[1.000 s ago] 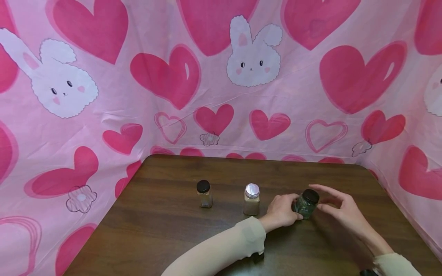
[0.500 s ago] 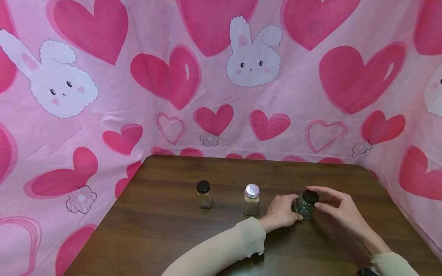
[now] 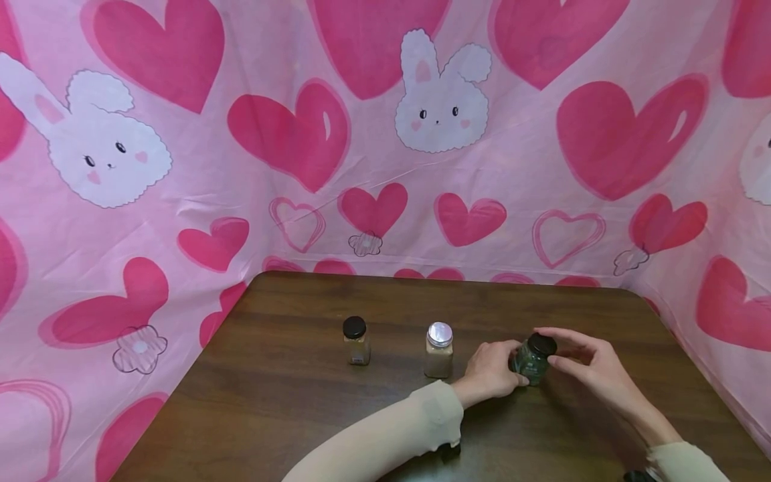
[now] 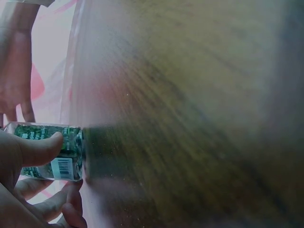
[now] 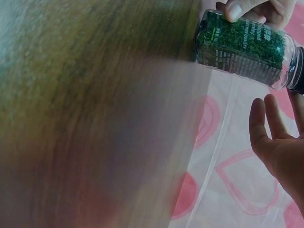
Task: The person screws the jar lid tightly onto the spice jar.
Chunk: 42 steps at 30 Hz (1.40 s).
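Observation:
A clear spice jar of dried green herbs (image 3: 531, 365) stands at the right of the table, its base at or close to the wood. My left hand (image 3: 495, 368) grips the jar's body from the left; in the left wrist view the thumb lies across its printed side. From the right, my right hand (image 3: 593, 361) pinches the black lid (image 3: 542, 343) between thumb and forefinger. The right wrist view shows the other right fingers (image 5: 259, 123) spread, away from the glass. Whether the lid is loose cannot be seen.
Left of my left hand stands a jar of beige powder (image 3: 439, 361) with a silvery lid. Farther left is a smaller jar with a black lid (image 3: 357, 349). The brown wooden table (image 3: 289, 402) is enclosed by a pink cloth (image 3: 373, 161) printed with hearts and rabbits.
My right thumb and forefinger have closed in from just beside the lid to pinch it. The left hand and all the jars have stayed in place.

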Available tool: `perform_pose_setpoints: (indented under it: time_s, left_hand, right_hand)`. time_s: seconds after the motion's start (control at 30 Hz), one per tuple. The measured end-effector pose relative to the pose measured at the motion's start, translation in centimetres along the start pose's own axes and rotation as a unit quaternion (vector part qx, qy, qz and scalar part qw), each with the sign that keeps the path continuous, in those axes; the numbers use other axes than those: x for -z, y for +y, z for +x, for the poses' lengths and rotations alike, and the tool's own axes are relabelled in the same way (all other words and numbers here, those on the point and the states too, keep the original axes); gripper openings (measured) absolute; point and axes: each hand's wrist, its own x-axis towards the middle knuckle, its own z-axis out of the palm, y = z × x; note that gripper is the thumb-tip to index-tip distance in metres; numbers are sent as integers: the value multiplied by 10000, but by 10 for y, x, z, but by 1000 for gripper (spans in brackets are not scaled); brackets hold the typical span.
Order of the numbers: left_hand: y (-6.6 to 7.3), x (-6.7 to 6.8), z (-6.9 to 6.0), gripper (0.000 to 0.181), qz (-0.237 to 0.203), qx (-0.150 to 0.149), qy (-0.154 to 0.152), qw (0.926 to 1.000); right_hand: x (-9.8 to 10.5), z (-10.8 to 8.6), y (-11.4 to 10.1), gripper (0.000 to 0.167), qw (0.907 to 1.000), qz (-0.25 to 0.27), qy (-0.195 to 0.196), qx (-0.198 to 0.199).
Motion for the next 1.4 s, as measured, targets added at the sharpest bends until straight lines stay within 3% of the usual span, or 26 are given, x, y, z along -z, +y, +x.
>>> perform_pose_setpoints:
  time_s: [0.63,1.4]
  left_hand:
    - [0,-1,-1,50,336,-20,247,9991]
    - [-1,-2,-1,49,237,-45,227,9995]
  right_hand:
    - [-4,-3,-7,38,9955,-597,236,-695]
    - [-18,1,-5,41,9920,-946,811,-221]
